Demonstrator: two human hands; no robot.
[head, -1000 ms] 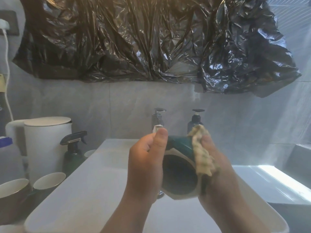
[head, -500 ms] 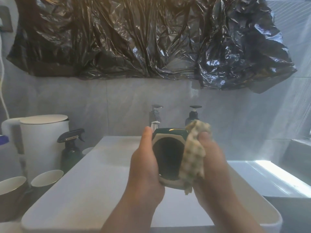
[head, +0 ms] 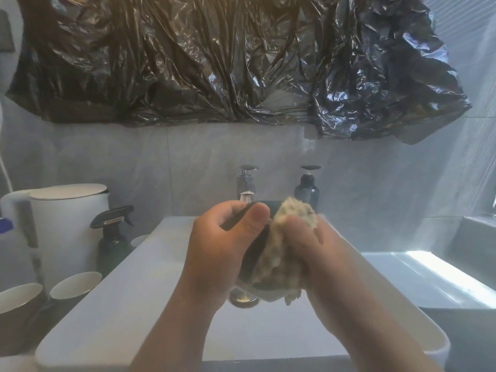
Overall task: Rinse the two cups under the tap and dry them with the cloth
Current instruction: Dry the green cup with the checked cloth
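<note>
One cup (head: 255, 248), cloth (head: 284, 253), centred over basin (head: 134, 291)

Over the white basin (head: 107, 318), your left hand (head: 228, 245) grips a dark cup (head: 253, 251), thumb curled across its upper edge. Your right hand (head: 316, 253) presses a pale checked cloth (head: 279, 261) against the cup's right side, fingers bunched into the fabric, which hangs down past the cup's lower rim. The basin's drain (head: 243, 298) shows just under your left hand. Behind the basin stand the tap (head: 245, 183) and a dark pump bottle (head: 307, 190). Left of the basin stand a spray bottle (head: 112, 237), a white kettle (head: 67, 224), a white-lined cup (head: 75, 284) and, farther left, a brown cup (head: 18, 300). Black plastic sheeting (head: 241, 63) hangs on the wall above the basin.
</note>
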